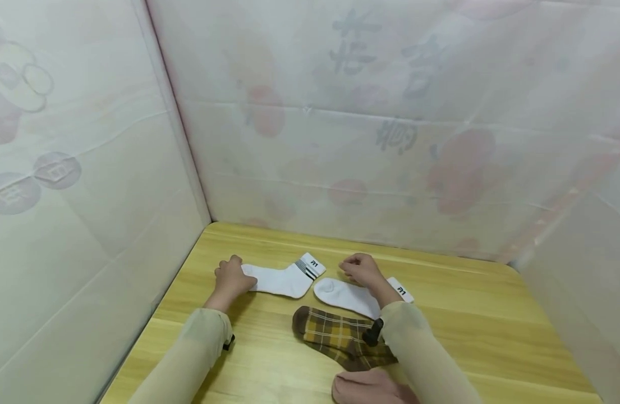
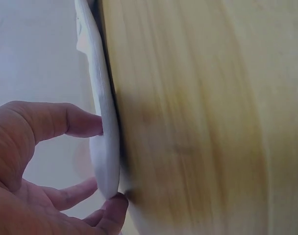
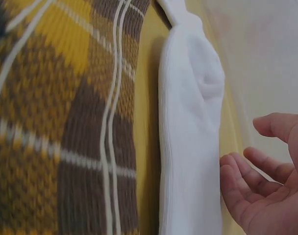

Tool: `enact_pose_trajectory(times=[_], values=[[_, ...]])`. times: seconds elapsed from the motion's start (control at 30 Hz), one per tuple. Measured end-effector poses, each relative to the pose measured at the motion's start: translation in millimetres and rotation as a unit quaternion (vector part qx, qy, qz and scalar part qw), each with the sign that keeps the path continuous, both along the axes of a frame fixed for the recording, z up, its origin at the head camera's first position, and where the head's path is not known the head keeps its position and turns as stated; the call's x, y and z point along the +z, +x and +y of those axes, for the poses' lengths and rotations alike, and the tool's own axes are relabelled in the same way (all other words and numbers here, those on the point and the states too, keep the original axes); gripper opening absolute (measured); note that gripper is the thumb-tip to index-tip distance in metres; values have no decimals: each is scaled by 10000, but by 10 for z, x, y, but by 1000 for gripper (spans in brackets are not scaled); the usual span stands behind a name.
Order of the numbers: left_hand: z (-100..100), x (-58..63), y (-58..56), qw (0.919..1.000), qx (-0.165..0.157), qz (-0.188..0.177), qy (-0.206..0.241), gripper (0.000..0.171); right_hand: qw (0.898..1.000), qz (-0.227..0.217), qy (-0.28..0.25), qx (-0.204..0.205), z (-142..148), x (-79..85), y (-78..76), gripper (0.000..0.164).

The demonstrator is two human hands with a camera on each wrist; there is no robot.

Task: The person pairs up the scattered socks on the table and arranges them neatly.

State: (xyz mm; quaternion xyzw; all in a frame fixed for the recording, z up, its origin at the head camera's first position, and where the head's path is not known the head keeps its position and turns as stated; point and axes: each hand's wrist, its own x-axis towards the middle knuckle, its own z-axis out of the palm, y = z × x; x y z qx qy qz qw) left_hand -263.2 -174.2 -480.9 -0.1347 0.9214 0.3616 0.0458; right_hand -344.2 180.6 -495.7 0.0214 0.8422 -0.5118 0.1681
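Observation:
A white ankle sock (image 1: 279, 280) with dark stripes and a lettered cuff lies flat at the left. My left hand (image 1: 233, 280) is at its toe end; in the left wrist view the thumb rests on the upper face and the fingers (image 2: 114, 215) bend round the toe edge. A second white sock (image 1: 342, 295) lies to the right, partly hidden by my right forearm. Above it is my right hand (image 1: 362, 269), fingers loosely curled and holding nothing. In the right wrist view this hand (image 3: 266, 181) is beside the white sock (image 3: 193, 137).
A brown and yellow plaid sock (image 1: 335, 336) lies nearer, partly under the right sleeve. Pinkish fabric (image 1: 367, 387) shows at the bottom edge. The wooden table (image 1: 269, 359) meets printed cloth walls (image 1: 310, 146) at the back and sides.

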Motion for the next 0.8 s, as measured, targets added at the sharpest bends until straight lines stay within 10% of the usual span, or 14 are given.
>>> enact_pose_trajectory(times=[0.8], values=[[18, -16, -15, 9979, -111, -174, 610, 73, 9991, -163, -401, -23, -395, -8, 6, 40]])
